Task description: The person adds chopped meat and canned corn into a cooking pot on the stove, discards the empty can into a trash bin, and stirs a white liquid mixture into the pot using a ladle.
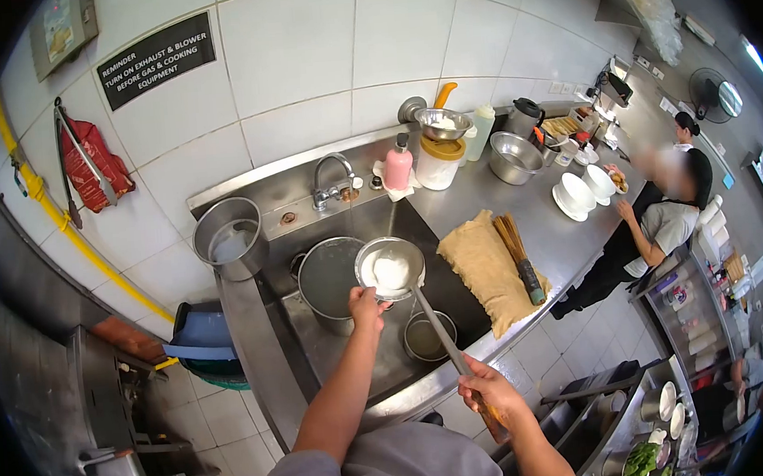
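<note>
A round metal ladle (pixel 389 253) with a long handle is held over the sink (pixel 460 290), and something white shows in its bowl. The fingers of my left hand (pixel 367 310) are closed at the near-left rim of the bowl. Farther down, my right hand (pixel 489 390) wraps around the handle near its brown end. Just left of the bowl, a large metal pot (pixel 327 282) filled with cloudy liquid stands in the sink under the faucet (pixel 331 172). A smaller round pan (pixel 427 336) sits in the basin below the ladle.
A deep pot (pixel 230 240) stands on the sink's left ledge. To the right, a tan cloth (pixel 490 270) and a bamboo brush (pixel 517 255) lie on the counter. A pink soap bottle (pixel 397 162) is by the wall. A co-worker (pixel 664 227) stands at the counter's far right.
</note>
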The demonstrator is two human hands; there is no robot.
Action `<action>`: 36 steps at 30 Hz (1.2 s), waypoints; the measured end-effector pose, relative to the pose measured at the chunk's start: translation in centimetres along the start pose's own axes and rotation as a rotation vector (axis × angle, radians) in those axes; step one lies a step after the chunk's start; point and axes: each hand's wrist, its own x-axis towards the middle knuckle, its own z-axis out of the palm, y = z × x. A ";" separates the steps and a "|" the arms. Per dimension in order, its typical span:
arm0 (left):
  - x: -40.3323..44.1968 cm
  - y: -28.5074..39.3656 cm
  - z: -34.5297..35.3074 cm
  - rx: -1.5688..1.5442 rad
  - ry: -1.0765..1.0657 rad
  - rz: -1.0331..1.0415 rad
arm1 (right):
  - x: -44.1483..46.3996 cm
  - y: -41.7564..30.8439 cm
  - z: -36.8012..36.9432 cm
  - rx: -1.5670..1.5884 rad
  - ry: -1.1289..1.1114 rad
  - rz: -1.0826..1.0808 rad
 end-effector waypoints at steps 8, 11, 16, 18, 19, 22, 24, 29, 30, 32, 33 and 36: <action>0.0 -0.2 -0.7 -0.021 -0.024 0.002 | 0.5 1.4 1.0 -0.826 0.308 -0.263; 0.0 -0.1 -0.6 -0.023 -0.024 0.016 | 1.0 1.8 0.6 -1.013 0.353 -0.291; -0.5 0.5 0.8 -0.076 -0.042 0.055 | 2.5 1.2 2.2 -1.145 0.440 -0.340; -0.4 0.7 1.1 -0.096 -0.053 0.071 | 2.9 1.4 2.6 -1.182 0.421 -0.339; -0.3 0.9 1.3 -0.073 -0.058 0.085 | 3.0 1.4 2.7 -1.219 0.403 -0.335; 0.3 1.8 1.7 -0.022 -0.036 0.080 | 2.5 1.2 3.1 -1.305 0.362 -0.299; 0.9 2.9 1.8 0.005 -0.010 0.059 | 2.0 1.3 2.7 -1.366 0.333 -0.280; 2.2 5.8 0.6 0.019 -0.081 -0.033 | -0.3 -0.9 0.8 -1.380 0.260 -0.255; 2.6 6.2 0.2 0.051 -0.104 -0.057 | -0.7 -1.1 0.3 -1.266 0.263 -0.335; 2.6 6.9 -0.1 0.110 -0.101 -0.086 | -1.1 -1.5 0.0 -1.159 0.251 -0.288; 2.2 7.2 -0.1 0.109 -0.098 -0.085 | -1.2 -1.6 0.0 -1.047 0.246 -0.238; 1.7 7.5 0.0 0.073 -0.115 -0.070 | -0.2 -1.5 1.2 -1.128 0.314 -0.330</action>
